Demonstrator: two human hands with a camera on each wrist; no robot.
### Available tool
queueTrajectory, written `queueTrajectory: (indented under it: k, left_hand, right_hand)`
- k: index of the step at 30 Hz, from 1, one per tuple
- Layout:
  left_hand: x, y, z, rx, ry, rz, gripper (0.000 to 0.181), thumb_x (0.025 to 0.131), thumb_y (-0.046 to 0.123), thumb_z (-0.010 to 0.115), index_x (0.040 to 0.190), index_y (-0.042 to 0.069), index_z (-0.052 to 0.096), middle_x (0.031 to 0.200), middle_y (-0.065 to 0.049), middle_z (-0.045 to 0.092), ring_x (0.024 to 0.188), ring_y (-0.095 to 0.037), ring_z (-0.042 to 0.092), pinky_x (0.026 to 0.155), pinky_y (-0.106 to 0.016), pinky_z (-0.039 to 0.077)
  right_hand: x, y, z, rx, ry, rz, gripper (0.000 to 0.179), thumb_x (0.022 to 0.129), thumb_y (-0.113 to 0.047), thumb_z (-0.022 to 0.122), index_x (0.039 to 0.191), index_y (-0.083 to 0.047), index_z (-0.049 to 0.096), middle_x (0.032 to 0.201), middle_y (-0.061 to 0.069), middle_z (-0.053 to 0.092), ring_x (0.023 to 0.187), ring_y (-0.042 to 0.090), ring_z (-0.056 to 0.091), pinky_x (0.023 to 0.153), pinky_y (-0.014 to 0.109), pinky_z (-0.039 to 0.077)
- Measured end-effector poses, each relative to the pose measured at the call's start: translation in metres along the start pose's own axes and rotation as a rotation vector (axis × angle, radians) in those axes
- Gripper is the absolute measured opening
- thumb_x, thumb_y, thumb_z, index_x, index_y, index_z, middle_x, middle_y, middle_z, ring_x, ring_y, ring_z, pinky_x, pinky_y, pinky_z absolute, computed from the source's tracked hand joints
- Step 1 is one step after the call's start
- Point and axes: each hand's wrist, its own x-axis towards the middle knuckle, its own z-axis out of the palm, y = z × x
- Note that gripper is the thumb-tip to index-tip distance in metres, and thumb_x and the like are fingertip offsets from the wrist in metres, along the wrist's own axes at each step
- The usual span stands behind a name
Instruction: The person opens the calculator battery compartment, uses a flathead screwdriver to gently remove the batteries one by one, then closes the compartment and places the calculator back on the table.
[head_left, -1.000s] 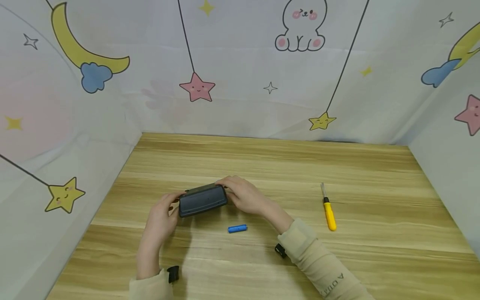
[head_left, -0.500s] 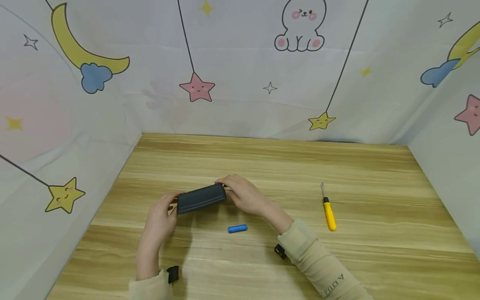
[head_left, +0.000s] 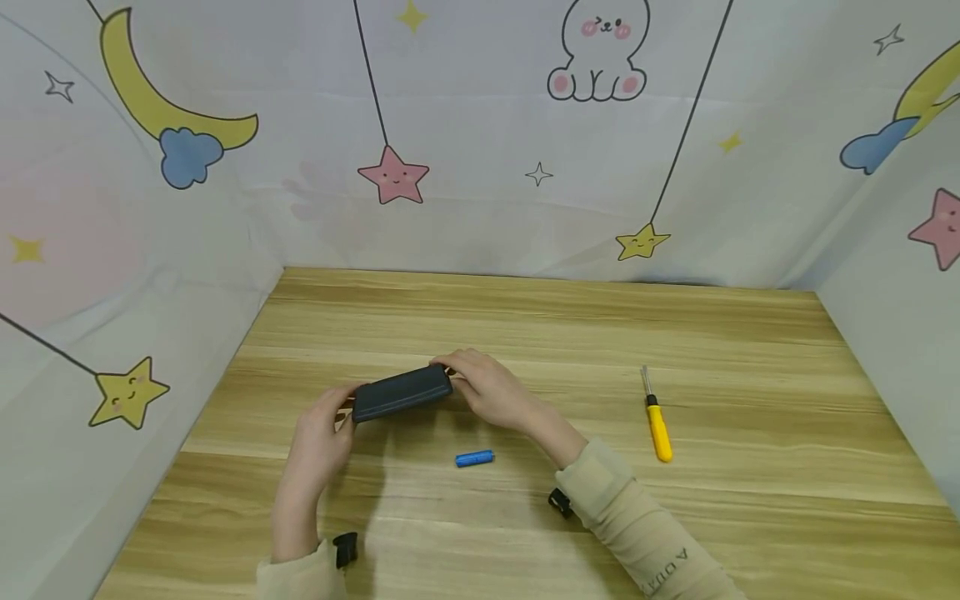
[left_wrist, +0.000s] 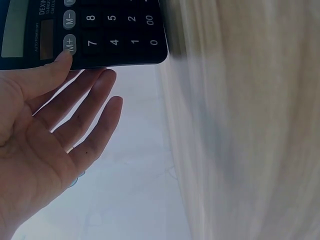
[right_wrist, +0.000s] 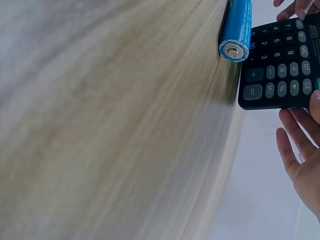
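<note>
A black calculator (head_left: 402, 393) is held up off the wooden table between both hands, one at each short end. In the head view only its plain dark outer side shows; the keys are hidden there. My left hand (head_left: 322, 429) pinches the left end, thumb at the M+ key of the calculator (left_wrist: 115, 35) in the left wrist view. At the other end my right hand (head_left: 491, 390) grips with the thumb on the front near the CE key, fingers behind, as the right wrist view shows. A blue battery (head_left: 475, 458) lies on the table just in front of the calculator.
To the right lies a screwdriver (head_left: 657, 425) with a yellow handle, its metal tip pointing away. Black camera mounts (head_left: 345, 549) sit at the wrists. White printed cloth (head_left: 480, 217) walls the table (head_left: 735, 375) at the back and sides.
The calculator has tilted, its visible dark side growing narrower and its near edge rising slightly up and left in the head view. Both hands keep their hold; battery and screwdriver stay put.
</note>
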Motion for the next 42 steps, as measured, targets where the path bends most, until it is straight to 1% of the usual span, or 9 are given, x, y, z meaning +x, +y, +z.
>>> queueTrajectory:
  k: [7,13,16,20,23,26,31,37,42]
  left_hand:
    - [-0.0007,0.0002,-0.0008,-0.003,0.010,0.018,0.035,0.091,-0.004,0.057,0.126,-0.003,0.057,0.122,-0.024,0.062,0.111,-0.039,0.060,0.089,-0.049,0.053]
    - [-0.0012,0.0008,-0.0007,-0.014,0.017,0.024,0.034,0.092,0.000,0.058,0.126,-0.002,0.058,0.121,-0.023,0.063,0.108,-0.039,0.062,0.088,-0.051,0.053]
    - [-0.0010,0.0009,-0.0004,-0.023,0.013,0.011,0.034,0.093,0.002,0.058,0.127,-0.002,0.057,0.121,-0.023,0.063,0.107,-0.039,0.062,0.089,-0.052,0.052]
    - [-0.0008,0.0006,-0.0002,-0.041,0.011,-0.003,0.034,0.094,0.005,0.058,0.127,-0.002,0.057,0.120,-0.022,0.063,0.109,-0.039,0.062,0.090,-0.051,0.052]
    - [-0.0008,0.0004,-0.0002,-0.051,0.008,-0.011,0.034,0.095,0.006,0.058,0.128,-0.002,0.057,0.120,-0.022,0.063,0.109,-0.038,0.062,0.091,-0.050,0.052]
    - [-0.0013,0.0005,-0.0002,-0.052,0.010,-0.015,0.034,0.094,0.006,0.058,0.128,-0.002,0.057,0.119,-0.023,0.064,0.107,-0.039,0.063,0.090,-0.051,0.052]
    - [-0.0018,0.0006,-0.0005,-0.051,0.023,-0.016,0.035,0.095,0.006,0.058,0.128,-0.003,0.057,0.120,-0.023,0.064,0.106,-0.038,0.063,0.089,-0.052,0.052]
    - [-0.0022,0.0007,-0.0009,-0.057,0.053,0.009,0.035,0.094,0.006,0.058,0.128,-0.005,0.057,0.118,-0.024,0.064,0.105,-0.038,0.063,0.087,-0.052,0.053]
    - [-0.0025,0.0010,-0.0024,-0.061,0.053,0.007,0.037,0.096,0.006,0.056,0.130,-0.005,0.055,0.120,-0.024,0.063,0.108,-0.039,0.062,0.087,-0.052,0.053]
  right_hand:
    - [0.0002,-0.0007,0.0002,0.041,0.051,0.013,0.036,0.098,-0.010,0.052,0.135,-0.012,0.053,0.126,0.006,0.063,0.118,0.021,0.058,0.100,0.037,0.048]
    - [0.0010,-0.0015,0.0000,0.050,0.066,0.038,0.036,0.099,-0.011,0.051,0.135,-0.013,0.054,0.127,0.005,0.063,0.117,0.020,0.058,0.098,0.036,0.049]
    - [0.0015,-0.0023,-0.0005,0.072,0.066,0.061,0.036,0.099,-0.013,0.051,0.135,-0.012,0.054,0.124,0.005,0.064,0.112,0.018,0.059,0.092,0.036,0.050]
    - [0.0026,-0.0026,-0.0002,0.102,0.079,0.081,0.036,0.099,-0.015,0.051,0.134,-0.012,0.055,0.115,0.003,0.066,0.101,0.016,0.059,0.084,0.035,0.049]
    - [0.0031,-0.0024,0.0005,0.104,0.096,0.077,0.035,0.099,-0.016,0.052,0.133,-0.014,0.056,0.109,0.002,0.067,0.096,0.014,0.057,0.081,0.033,0.048]
    - [0.0031,-0.0029,0.0009,0.104,0.106,0.077,0.034,0.098,-0.017,0.053,0.132,-0.014,0.057,0.109,0.001,0.067,0.093,0.013,0.056,0.079,0.031,0.047]
    - [0.0031,-0.0040,0.0018,0.126,0.110,0.092,0.034,0.098,-0.018,0.052,0.132,-0.014,0.057,0.112,0.003,0.067,0.096,0.014,0.058,0.080,0.032,0.048]
    - [0.0029,-0.0038,0.0029,0.169,0.106,0.119,0.035,0.099,-0.016,0.052,0.133,-0.013,0.057,0.120,0.006,0.065,0.101,0.014,0.061,0.083,0.031,0.051]
    - [0.0034,-0.0045,0.0035,0.194,0.097,0.132,0.035,0.099,-0.013,0.051,0.133,-0.010,0.056,0.123,0.008,0.064,0.104,0.017,0.063,0.085,0.031,0.053]
